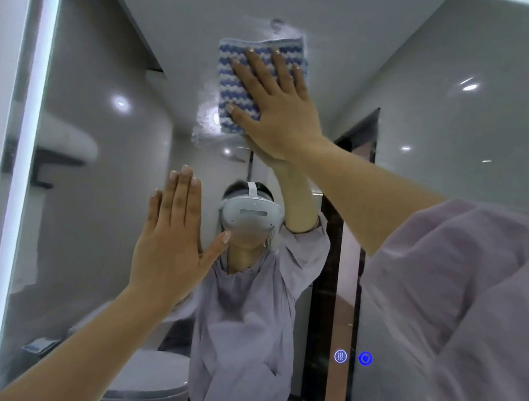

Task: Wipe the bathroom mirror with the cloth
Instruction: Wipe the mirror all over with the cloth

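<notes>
The bathroom mirror [446, 105] fills almost the whole view. High up at its middle, my right hand [276, 110] lies flat with fingers spread, pressing a blue-and-white striped cloth [237, 76] against the glass. A wet, smeared patch [204, 122] shows on the mirror left of and below the cloth. My left hand [171, 239] is lower and to the left, flat with fingers together and held up at the glass, holding nothing. I cannot tell whether it touches the mirror.
A lit white strip [19, 174] runs down the mirror's left edge. Two glowing touch icons [352, 357] sit low on the glass at the right. The mirror reflects a person in a lilac top, a toilet [146, 380] and a dark doorway [343, 241].
</notes>
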{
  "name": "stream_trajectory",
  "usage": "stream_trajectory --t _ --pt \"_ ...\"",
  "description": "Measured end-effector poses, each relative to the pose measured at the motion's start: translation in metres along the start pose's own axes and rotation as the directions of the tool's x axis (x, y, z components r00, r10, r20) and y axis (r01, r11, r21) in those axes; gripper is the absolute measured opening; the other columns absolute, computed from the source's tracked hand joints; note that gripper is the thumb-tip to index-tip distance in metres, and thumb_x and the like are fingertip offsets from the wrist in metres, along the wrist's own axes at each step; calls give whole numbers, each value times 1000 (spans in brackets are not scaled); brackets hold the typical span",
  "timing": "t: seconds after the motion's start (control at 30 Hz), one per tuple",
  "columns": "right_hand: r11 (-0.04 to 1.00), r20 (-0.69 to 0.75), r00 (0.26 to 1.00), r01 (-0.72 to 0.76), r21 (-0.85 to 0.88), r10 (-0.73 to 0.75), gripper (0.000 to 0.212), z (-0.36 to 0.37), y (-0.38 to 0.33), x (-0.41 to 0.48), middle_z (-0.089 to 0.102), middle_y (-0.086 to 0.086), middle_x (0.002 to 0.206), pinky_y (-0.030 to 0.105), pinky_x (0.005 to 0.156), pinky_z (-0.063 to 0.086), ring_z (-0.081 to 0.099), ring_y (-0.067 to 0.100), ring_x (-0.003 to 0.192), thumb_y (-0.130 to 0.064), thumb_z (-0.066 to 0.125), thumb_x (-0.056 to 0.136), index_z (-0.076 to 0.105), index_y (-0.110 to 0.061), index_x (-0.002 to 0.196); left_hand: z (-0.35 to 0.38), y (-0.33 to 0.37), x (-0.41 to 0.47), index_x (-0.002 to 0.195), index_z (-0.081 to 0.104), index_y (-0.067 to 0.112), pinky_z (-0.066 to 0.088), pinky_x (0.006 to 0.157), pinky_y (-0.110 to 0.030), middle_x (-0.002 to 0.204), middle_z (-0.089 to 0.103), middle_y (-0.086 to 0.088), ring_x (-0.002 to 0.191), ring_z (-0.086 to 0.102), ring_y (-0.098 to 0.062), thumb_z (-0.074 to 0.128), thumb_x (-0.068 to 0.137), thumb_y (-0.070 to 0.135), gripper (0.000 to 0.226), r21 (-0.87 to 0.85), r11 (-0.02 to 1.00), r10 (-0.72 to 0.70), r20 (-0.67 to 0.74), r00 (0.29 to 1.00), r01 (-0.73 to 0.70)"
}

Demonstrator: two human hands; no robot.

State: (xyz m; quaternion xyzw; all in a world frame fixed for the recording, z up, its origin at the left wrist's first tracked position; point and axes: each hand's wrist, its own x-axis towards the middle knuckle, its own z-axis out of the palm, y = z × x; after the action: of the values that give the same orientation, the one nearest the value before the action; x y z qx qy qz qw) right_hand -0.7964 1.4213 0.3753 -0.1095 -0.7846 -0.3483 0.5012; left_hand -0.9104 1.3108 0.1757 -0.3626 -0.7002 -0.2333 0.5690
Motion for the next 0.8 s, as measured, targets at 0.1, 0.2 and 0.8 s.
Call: stream_trajectory --t 0.1,0.2,0.8 --pt "995 1 995 -97 20 97 69 -2 41 -18 -7 -5 162 43 120 -9 -12 24 148 -62 20 97 -4 -30 153 0 -1 -1 151 6 -4 5 122 -44 160 3 -20 150 2 -31 13 94 63 88 2 1000 5 1 1000 -5" --pt "982 -1 983 -186 18 186 71 -2 85 -45 -8 -2 162 44 120 -7 -11 24 148 -62 19 97 -5 -27 154 -1 0 -1 151 4 -4 2 122 -43 161 0 -20 150 0 -31 12 93 64 89 -4 1000 7 8 1000 -7" --pt "826 -31 828 -555 95 560 67 5 147 -100 -11 -2 162 43 118 -10 -14 25 148 -58 17 99 -7 -27 153 -3 2 1 151 4 -4 -4 122 -41 160 -1 -21 150 -3 -31 5 94 65 89 -16 1000 -2 8 1000 2"
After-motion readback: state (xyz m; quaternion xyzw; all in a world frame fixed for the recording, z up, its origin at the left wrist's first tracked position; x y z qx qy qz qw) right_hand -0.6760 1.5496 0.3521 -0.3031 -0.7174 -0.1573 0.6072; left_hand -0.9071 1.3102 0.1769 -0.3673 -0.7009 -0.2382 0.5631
